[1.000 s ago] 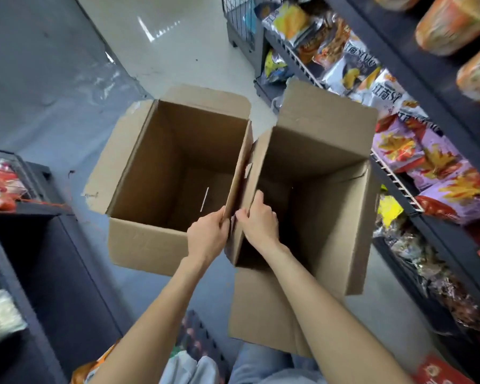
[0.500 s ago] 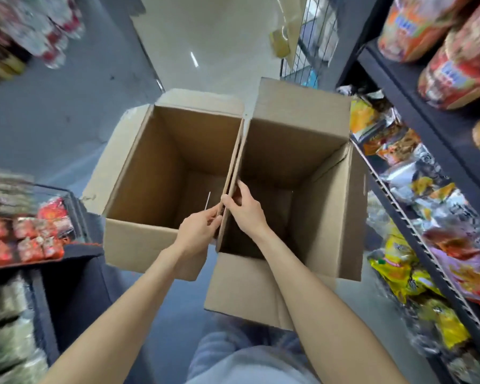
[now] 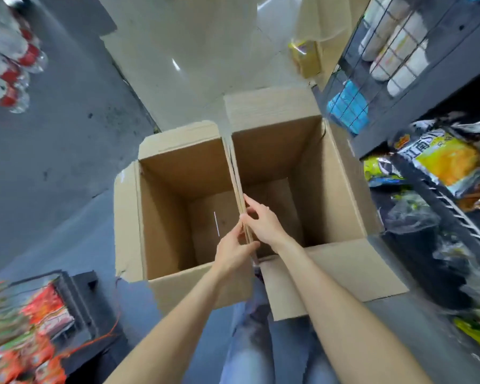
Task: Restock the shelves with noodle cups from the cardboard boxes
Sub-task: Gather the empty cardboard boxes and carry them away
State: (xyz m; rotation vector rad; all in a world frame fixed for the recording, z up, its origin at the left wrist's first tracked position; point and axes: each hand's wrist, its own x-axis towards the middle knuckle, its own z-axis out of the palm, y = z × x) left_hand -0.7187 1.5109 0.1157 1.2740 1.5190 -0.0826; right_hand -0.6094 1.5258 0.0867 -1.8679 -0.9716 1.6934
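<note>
Both cardboard boxes (image 3: 183, 195) look emptied: 0 noodle cups show inside. Left hand (image 3: 233, 250) and right hand (image 3: 263, 223) pinch the 2 adjoining walls between their fingers, so unloading seems finished.

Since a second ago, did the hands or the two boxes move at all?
The two boxes closed up: the left box and right box were splayed apart at the far end, and now their inner walls lie flat together. The view swung too, so different shelves show. Both hands kept their grip: the left hand and right hand pinch the touching walls. Both boxes are empty, as before.
</note>
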